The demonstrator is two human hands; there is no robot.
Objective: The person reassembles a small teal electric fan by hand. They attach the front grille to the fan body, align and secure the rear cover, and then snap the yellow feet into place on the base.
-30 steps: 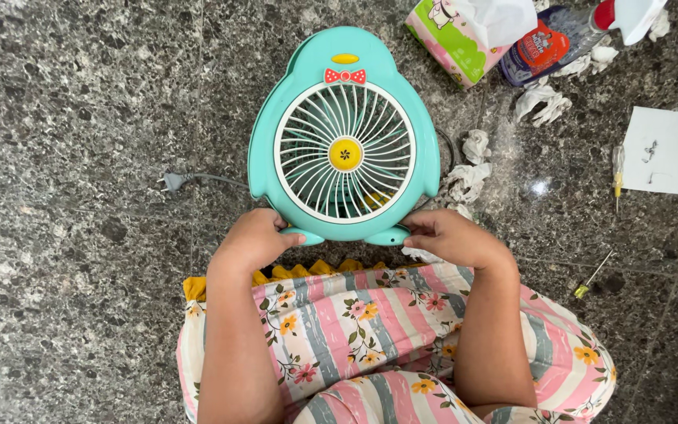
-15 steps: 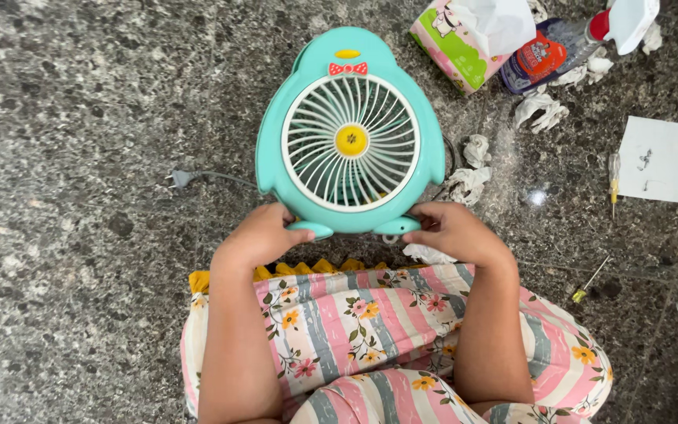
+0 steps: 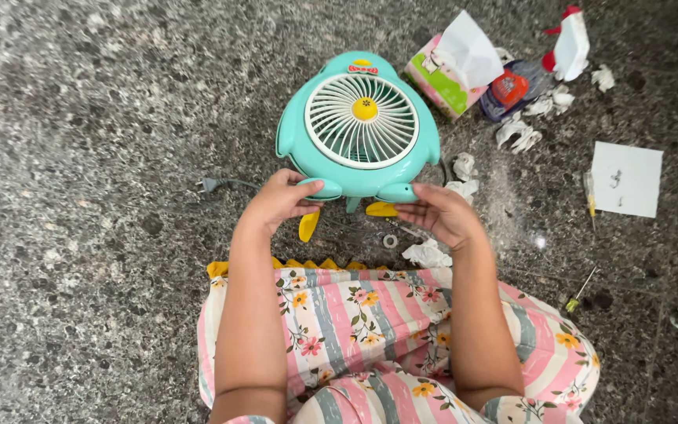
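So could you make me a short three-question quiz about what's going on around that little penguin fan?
1. True or false: both hands grip the teal penguin fan at its lower edge.
2. Which lies nearest the right hand? A. the tissue box B. a crumpled tissue C. the white paper sheet
3. What lies on the stone floor just beyond the left hand, to its left side?

Key
1. True: each hand holds one of the fan's feet.
2. B
3. The grey plug on the fan's cord.
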